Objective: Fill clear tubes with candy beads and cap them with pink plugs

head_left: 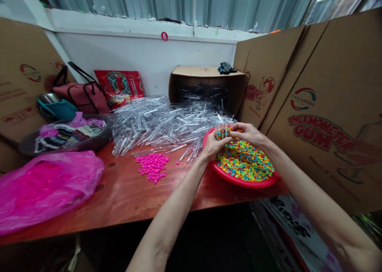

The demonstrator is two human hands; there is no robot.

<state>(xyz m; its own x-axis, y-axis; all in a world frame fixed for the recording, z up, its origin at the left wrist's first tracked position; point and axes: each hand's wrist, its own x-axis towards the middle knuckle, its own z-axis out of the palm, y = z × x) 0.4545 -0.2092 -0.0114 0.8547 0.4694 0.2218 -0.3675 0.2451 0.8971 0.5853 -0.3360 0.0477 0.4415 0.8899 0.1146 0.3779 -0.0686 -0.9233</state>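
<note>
My left hand is shut on a clear plastic tube packed with multicoloured candy, held upright above a red plastic basin. My right hand comes in from the right, its curled fingertips at the tube. Whether those fingers grip anything is hidden. Below both hands, the basin holds a heap of small rainbow-coloured candies. A large loose pile of empty clear plastic tubes lies to the left of the basin, and a small scatter of pink candies sits nearer the table's front.
The reddish wooden table ends in a front edge below my arms. A pink plastic bag and a dark bowl of packaging lie at left. "Thermometer Gum" cardboard sheets stand at right, and a cardboard box stands behind the tubes.
</note>
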